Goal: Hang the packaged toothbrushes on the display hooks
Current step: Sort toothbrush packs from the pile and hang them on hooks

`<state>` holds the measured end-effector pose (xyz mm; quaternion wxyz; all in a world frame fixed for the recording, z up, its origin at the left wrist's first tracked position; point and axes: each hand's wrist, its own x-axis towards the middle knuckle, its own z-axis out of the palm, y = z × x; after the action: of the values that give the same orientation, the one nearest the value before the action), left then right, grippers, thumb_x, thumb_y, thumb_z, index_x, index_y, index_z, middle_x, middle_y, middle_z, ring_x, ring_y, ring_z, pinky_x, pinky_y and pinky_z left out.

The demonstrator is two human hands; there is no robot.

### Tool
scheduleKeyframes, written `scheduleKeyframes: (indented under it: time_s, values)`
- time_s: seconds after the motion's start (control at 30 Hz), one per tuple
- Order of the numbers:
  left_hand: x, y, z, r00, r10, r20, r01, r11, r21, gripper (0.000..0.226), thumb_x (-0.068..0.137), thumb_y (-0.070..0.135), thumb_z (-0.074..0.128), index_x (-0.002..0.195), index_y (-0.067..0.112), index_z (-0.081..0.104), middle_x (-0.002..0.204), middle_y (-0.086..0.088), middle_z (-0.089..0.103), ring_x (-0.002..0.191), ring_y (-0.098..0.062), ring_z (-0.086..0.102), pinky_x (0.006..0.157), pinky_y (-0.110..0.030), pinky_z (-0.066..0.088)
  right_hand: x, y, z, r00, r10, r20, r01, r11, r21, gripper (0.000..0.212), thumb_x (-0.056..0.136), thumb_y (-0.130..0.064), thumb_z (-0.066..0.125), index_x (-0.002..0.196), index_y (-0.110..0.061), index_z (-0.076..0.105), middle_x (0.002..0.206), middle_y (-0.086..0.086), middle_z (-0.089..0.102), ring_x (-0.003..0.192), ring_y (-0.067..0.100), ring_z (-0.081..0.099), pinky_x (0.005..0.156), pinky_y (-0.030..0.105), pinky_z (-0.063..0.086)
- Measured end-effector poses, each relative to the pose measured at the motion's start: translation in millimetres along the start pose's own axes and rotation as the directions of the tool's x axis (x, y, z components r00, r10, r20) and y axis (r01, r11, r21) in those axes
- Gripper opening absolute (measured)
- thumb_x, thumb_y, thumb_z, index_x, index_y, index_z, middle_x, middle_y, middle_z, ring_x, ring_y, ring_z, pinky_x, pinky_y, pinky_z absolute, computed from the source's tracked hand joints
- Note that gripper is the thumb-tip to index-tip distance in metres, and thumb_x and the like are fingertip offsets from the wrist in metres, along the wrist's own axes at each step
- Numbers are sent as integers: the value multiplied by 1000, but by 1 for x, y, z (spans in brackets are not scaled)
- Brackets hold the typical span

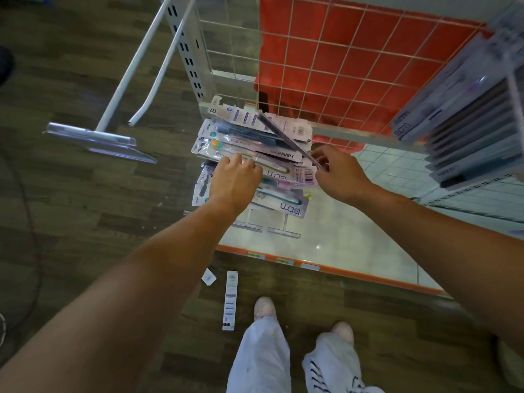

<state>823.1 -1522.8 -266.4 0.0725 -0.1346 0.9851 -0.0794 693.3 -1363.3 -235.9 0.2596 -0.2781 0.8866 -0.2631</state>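
A loose stack of packaged toothbrushes lies on low display hooks in front of the wire grid panel. My left hand rests on the near left of the stack, fingers curled over a pack's edge. My right hand pinches the end of one thin pack, which is tilted up on its edge above the stack. An empty long white hook with a clear label holder sticks out at the upper left. More packs hang in a row at the right.
One toothbrush pack and a small card lie on the wooden floor near my feet. A white base shelf with an orange edge runs below the hooks. A red backing sits behind the grid.
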Motion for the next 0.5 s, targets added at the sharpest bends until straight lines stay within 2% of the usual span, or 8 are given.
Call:
scheduleKeyframes:
  time_s: [0.1, 0.17, 0.2, 0.27, 0.37, 0.5]
  values:
    - [0, -1, -13, 999, 37, -24, -37, 999, 13, 27, 94, 21, 57, 120, 14, 56, 119, -5, 62, 111, -26, 54, 93, -37, 43, 1, 3, -6, 1000, -15, -20, 15, 1000, 3, 37, 88, 0, 51, 123, -14, 56, 110, 7, 62, 99, 29, 58, 86, 44, 52]
    - [-2, 0, -22, 998, 65, -27, -64, 998, 22, 31, 94, 22, 58, 123, 14, 54, 121, -7, 61, 113, -26, 53, 95, -38, 42, 0, 4, -11, 999, -41, -19, 40, 998, -41, 34, 90, 0, 47, 119, -13, 60, 105, 11, 64, 93, 32, 58, 79, 43, 51]
    - [-4, 0, -27, 996, 83, -32, -82, 996, 32, 32, 94, 22, 57, 124, 14, 53, 122, -7, 60, 113, -26, 52, 95, -38, 42, -2, 5, -14, 999, -50, -8, 49, 995, -82, 29, 91, -1, 45, 112, -12, 61, 99, 12, 64, 87, 33, 57, 71, 40, 49]
    - [-7, 2, -37, 991, 130, -40, -128, 990, 58, 32, 95, 20, 55, 126, 14, 52, 124, -7, 59, 114, -26, 51, 95, -37, 41, -6, 4, -22, 998, -44, 34, 49, 985, -164, 17, 93, -3, 43, 91, -11, 58, 83, 10, 58, 75, 31, 50, 59, 34, 36]
    - [-12, 6, -53, 971, 230, -58, -224, 970, 99, 34, 95, 19, 55, 128, 13, 50, 127, -8, 56, 118, -26, 48, 98, -38, 39, -13, -2, -39, 994, -47, 97, 67, 973, -220, 22, 93, -12, 49, 74, -20, 54, 71, 1, 54, 71, 26, 50, 59, 33, 34]
    - [-20, 13, -76, 946, 297, -129, -282, 952, 121, 30, 94, 17, 53, 123, 12, 57, 135, -9, 47, 124, -27, 44, 99, -39, 39, -24, -15, -62, 983, -61, 171, 115, 936, -332, 17, 89, -23, 60, 82, -11, 70, 80, 6, 65, 76, 25, 57, 64, 36, 44]
